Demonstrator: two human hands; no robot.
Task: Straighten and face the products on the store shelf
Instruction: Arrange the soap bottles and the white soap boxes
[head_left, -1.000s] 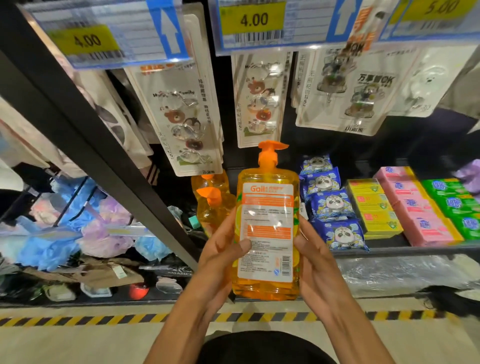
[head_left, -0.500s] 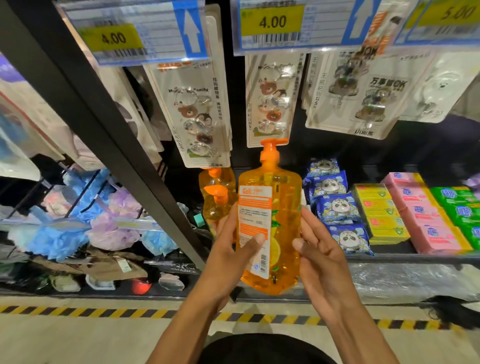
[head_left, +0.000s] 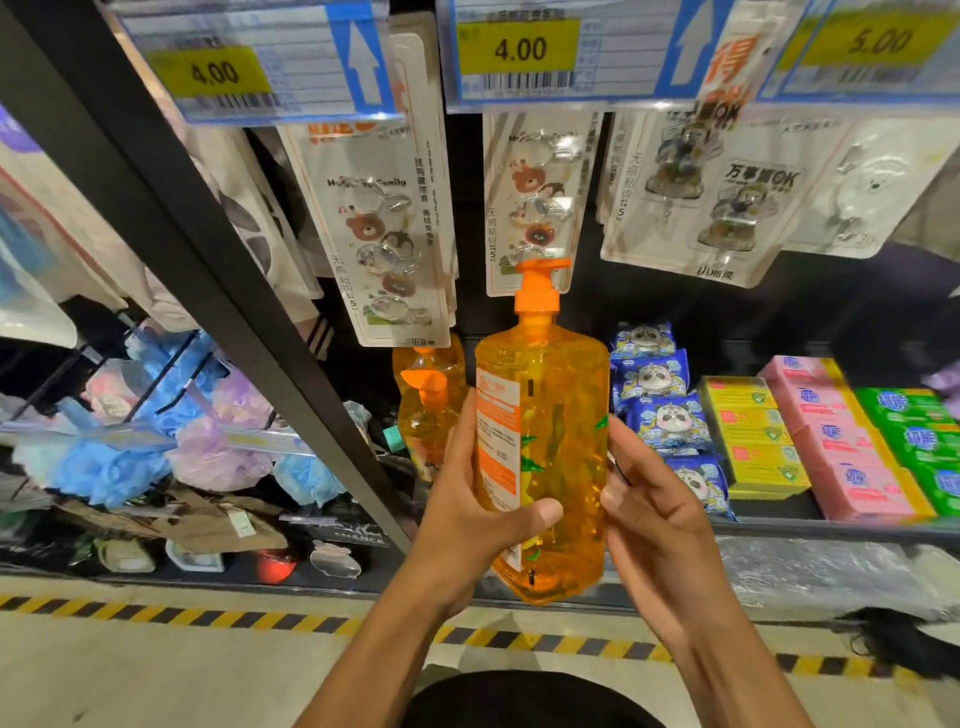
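Apparently for facing: left hand (head_left: 467, 519) wraps soap bottle (head_left: 561, 405), thumb across front; right hand (head_left: 660, 519) fingers loosely extended against side, likely rotating label outward.

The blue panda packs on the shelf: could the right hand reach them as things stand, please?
Probably yes: the right hand is near the blue panda packs with nothing between, though it touches the orange pump bottle that the left hand grips.
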